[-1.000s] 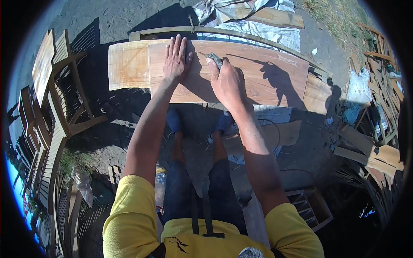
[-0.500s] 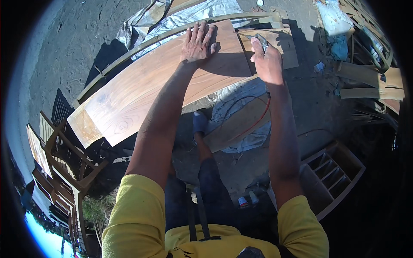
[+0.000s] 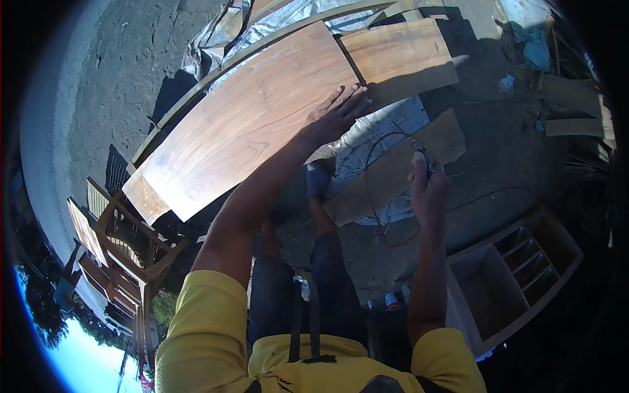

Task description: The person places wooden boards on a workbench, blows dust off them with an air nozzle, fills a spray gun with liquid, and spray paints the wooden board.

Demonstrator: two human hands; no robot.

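Observation:
A wide reddish-brown wooden board (image 3: 255,105) lies slanted in front of me, on top of a paler board (image 3: 147,200). My left hand (image 3: 337,111) rests on its near right corner, fingers stretched out and in shadow. Over to the right, my right hand (image 3: 429,187) is closed round a small metal air gun (image 3: 424,157) with a hose (image 3: 373,157) trailing from it. It is held up, apart from the boards. Another light board (image 3: 400,49) lies beyond a dark gap at the wide board's right end.
A curved wooden rail (image 3: 216,75) runs along the boards' far side. Below lie a brown panel (image 3: 393,173) and crumpled white sheeting (image 3: 386,134). Wooden chairs (image 3: 124,242) stand at left; a wooden case with compartments (image 3: 491,281) lies at lower right. Wood pieces (image 3: 573,128) lie far right.
My left hand has slid from the board's far edge to its near right corner. My right hand has drawn back toward me, taking the air gun away from the boards.

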